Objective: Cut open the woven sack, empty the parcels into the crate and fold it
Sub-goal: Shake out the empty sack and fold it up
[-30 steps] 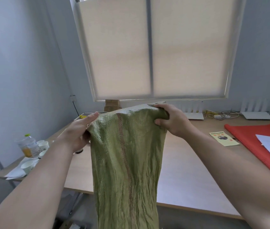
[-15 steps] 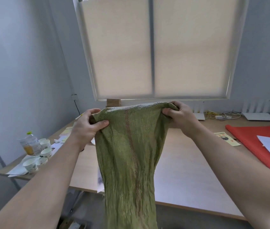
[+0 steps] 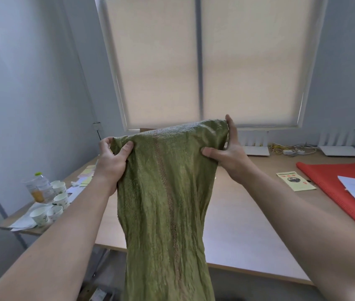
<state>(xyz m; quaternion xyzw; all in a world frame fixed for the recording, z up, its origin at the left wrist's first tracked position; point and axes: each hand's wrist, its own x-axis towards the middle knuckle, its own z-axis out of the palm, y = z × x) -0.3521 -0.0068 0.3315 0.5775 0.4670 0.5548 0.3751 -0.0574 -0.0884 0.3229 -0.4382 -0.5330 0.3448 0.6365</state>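
Left grip (image 3: 111,161) and right grip (image 3: 229,153) are pinching the sack (image 3: 168,203) by its top above the worktop (image 3: 237,224), where a leaflet (image 3: 295,180) is lying, print unreadable.

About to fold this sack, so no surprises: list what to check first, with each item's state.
1. Left hand grips one top corner of the green woven sack: ok.
2. Right hand pinches the other top corner: ok.
3. Sack hangs limp, no bulges in the visible part: ok; its lower end is out of frame.
4. Bare stretch of desk ahead to lay it on: ok.
5. Paper cups at the desk's left end stand apart from the sack: ok.
6. Parcels in the crate: cannot tell, neither is in view.
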